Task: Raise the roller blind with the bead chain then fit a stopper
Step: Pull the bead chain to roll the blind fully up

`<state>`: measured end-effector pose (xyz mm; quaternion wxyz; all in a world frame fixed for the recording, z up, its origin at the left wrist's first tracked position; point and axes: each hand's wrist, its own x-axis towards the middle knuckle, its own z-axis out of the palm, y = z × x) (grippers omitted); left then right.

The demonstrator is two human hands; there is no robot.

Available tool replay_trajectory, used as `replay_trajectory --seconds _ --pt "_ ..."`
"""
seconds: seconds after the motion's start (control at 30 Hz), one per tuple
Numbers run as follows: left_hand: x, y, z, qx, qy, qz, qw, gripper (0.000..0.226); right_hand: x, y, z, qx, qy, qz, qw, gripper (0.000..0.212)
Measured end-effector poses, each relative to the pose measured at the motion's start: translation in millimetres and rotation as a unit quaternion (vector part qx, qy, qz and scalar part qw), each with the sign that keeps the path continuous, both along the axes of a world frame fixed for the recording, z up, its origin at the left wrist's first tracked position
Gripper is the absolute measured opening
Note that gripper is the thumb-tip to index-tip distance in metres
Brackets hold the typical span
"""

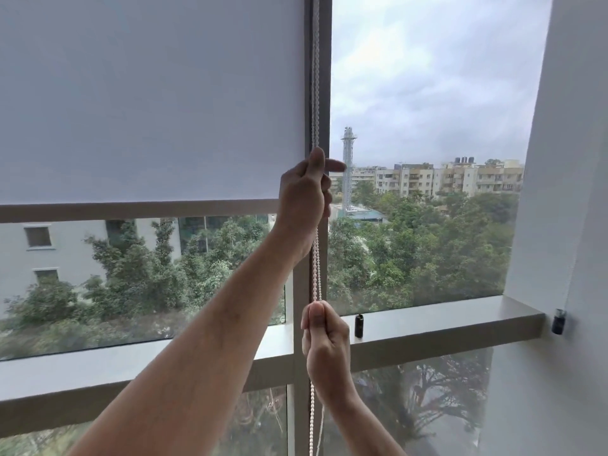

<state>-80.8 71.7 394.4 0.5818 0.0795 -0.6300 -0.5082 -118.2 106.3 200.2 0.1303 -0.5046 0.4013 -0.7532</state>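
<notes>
Nearest the camera, the right hand point(324, 340) is closed in a fist around the white bead chain point(316, 264), thumb pressed on top, low in front of the window ledge point(444, 319). Higher up the same chain, the left hand point(304, 192) pinches it between thumb and curled fingers, forefinger pointing right. A small black stopper point(359, 326) stands upright on the ledge, just right of the chain. Behind, the roller blind point(148, 93) covers the left pane's upper part, its bottom bar level with the left hand.
</notes>
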Motion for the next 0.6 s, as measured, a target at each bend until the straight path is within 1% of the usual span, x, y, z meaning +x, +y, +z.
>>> replay_trajectory --seconds 0.1,0.17,0.23,0.3,0.37,0.4,0.47,0.53,0.6 --pt "-3.7 10.9 -1.9 -0.024 0.034 0.047 0.998 0.043 -5.4 5.0 1.9 0.010 0.001 0.039 0.999 0.040" --pt "-4.4 15.8 -1.8 -0.034 0.043 0.069 0.996 0.044 -12.9 6.3 6.1 0.025 -0.004 0.106 0.994 0.044" --pt "-3.3 19.8 -2.0 -0.038 0.046 0.069 0.996 0.044 -25.0 6.3 14.8 0.058 0.024 0.153 0.986 0.057" --pt "-0.2 22.2 -1.7 -0.042 0.055 0.054 0.996 0.044 -36.9 6.1 30.3 0.104 0.056 0.174 0.978 0.074" --pt "3.5 23.4 -1.4 -0.048 0.060 0.050 0.996 0.044 -47.0 5.8 52.7 0.125 0.048 0.177 0.975 0.087" --pt "5.0 24.0 -2.0 -0.050 0.060 0.054 0.995 0.043 -50.5 5.1 66.4 0.115 0.032 0.171 0.978 0.086" --pt "6.3 25.8 -5.8 -0.056 0.051 0.074 0.994 0.043 -52.5 4.2 101.1 0.077 0.002 0.138 0.987 0.070" --pt "6.6 27.8 -16.3 -0.065 0.046 0.088 0.993 0.043 -49.0 4.8 139.5 0.049 -0.007 0.101 0.994 0.062" --pt "7.1 30.5 -30.9 -0.069 0.049 0.071 0.994 0.043 -44.6 4.9 173.7 0.033 -0.009 0.081 0.996 0.057"
